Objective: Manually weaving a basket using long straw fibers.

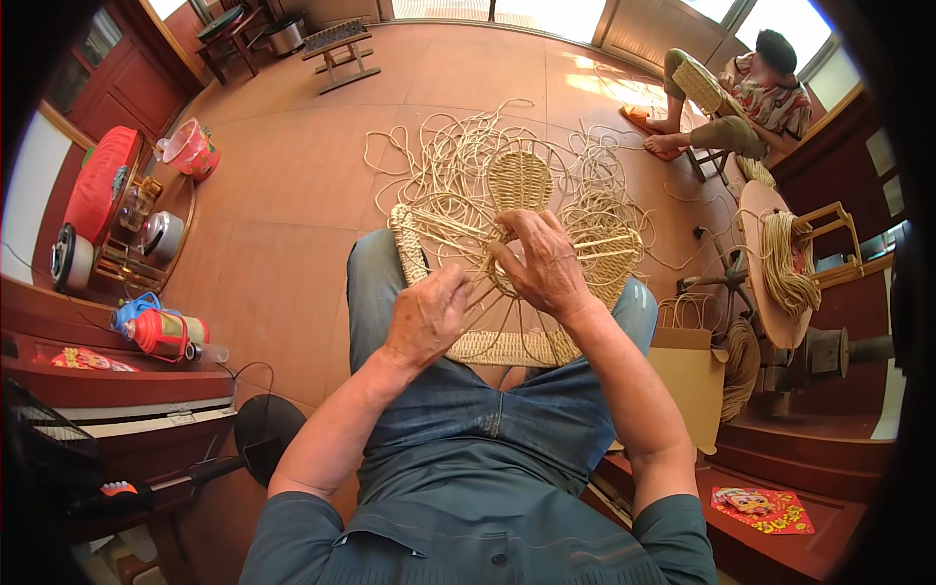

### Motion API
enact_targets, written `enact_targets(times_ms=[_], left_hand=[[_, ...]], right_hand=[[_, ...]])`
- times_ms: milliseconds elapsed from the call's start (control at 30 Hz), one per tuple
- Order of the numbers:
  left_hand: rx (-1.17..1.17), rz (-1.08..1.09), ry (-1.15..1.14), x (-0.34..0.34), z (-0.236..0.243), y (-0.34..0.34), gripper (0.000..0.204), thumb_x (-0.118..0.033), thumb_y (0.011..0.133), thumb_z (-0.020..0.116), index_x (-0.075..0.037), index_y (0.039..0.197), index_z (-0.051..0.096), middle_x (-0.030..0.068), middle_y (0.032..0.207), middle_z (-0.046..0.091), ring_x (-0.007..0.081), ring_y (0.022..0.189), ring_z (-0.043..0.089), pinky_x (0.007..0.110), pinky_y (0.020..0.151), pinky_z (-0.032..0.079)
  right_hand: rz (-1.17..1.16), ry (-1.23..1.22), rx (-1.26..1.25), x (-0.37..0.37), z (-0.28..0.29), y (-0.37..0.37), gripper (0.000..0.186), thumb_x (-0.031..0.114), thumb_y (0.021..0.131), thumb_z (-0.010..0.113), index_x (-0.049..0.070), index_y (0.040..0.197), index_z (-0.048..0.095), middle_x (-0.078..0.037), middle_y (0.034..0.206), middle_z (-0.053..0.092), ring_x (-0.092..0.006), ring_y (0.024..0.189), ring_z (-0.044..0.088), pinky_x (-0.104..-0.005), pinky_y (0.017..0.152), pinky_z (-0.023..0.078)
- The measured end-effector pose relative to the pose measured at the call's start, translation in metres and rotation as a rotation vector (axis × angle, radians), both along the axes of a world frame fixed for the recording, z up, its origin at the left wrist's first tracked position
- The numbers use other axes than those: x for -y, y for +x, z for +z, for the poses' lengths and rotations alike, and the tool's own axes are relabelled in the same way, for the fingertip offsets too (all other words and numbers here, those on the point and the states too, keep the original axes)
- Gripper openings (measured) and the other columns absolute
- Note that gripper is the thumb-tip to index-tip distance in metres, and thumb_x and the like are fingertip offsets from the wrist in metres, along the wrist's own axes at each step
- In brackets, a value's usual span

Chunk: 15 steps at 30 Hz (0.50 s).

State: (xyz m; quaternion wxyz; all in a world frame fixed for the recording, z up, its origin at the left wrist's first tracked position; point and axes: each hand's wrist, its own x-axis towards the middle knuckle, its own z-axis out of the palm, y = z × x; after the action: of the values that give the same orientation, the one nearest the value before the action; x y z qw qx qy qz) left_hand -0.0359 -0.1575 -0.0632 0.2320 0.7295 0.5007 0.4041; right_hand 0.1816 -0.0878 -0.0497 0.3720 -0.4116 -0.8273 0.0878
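A woven frame of pale straw cord (pixel 502 346) lies across my lap, with several cords strung toward a ringed centre and an oval woven panel (pixel 517 178) at its far side. My left hand (pixel 429 310) is at the centre's left, fingers curled in a pinch on what looks like a cord. My right hand (pixel 541 258) grips the cords at the centre from above and right, its fingertips partly hidden among them. Loose cord (pixel 444 161) spills in tangles over the far side.
A seated person (pixel 775 97) holds woven work at the back right. A cord-wound wooden stand (pixel 790 292) and cardboard box (pixel 673 385) are on my right; a bucket (pixel 188 156), thermoses (pixel 168 331) and pots (pixel 161 239) on my left; a low rack (pixel 337 44) behind.
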Motion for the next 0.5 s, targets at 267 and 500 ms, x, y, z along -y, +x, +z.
enact_targets(times_ms=[267, 500], left_hand=[[-0.138, 0.074, 0.179, -0.036, 0.017, -0.029, 0.006, -0.007, 0.101, 0.073, -0.005, 0.106, 0.074, 0.0127, 0.103, 0.072, 0.0363, 0.094, 0.073, 0.046, 0.082, 0.059], [-0.479, -0.007, 0.304, -0.059, 0.006, -0.032, 0.019, -0.001, 0.096, 0.065, -0.006, 0.113, 0.070, 0.0113, 0.112, 0.071, 0.0320, 0.106, 0.071, 0.043, 0.089, 0.061]], right_hand=[[-0.077, -0.056, 0.065, -0.002, 0.003, -0.007, 0.032, 0.027, 0.097, 0.081, 0.006, 0.116, 0.068, -0.011, 0.107, 0.071, -0.0342, 0.102, 0.066, -0.0458, 0.093, 0.052], [-0.094, -0.040, 0.058, -0.003, -0.002, -0.009, 0.032, 0.027, 0.096, 0.083, 0.006, 0.113, 0.067, -0.011, 0.105, 0.069, -0.0343, 0.102, 0.065, -0.0460, 0.093, 0.051]])
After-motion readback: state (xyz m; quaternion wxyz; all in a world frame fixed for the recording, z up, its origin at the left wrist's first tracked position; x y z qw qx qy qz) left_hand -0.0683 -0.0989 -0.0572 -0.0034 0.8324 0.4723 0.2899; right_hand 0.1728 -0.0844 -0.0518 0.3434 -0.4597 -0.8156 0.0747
